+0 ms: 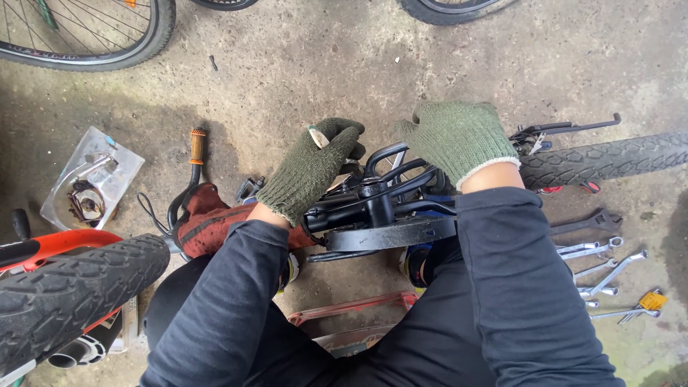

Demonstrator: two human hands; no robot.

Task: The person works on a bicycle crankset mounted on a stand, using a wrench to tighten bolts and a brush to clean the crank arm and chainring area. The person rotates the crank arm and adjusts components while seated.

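Note:
Both my hands wear dark green knit gloves and dark sleeves. My left hand (pixel 315 166) is closed around a small pale piece at its fingertips, held just above a black bicycle frame part (pixel 383 215) with cables and tubes. My right hand (pixel 459 140) rests curled on the far side of the same black assembly, its fingers hidden behind it. A black knobby tyre (pixel 609 158) runs off to the right from the assembly. What the right hand grips cannot be made out.
Several wrenches (pixel 598 261) lie on the concrete at right. A knobby tyre on an orange frame (pixel 68 294) fills the lower left. A clear plastic bag with metal parts (pixel 89 186) lies at left. An orange-gripped handlebar (pixel 195 154) and more wheels (pixel 93 36) sit beyond.

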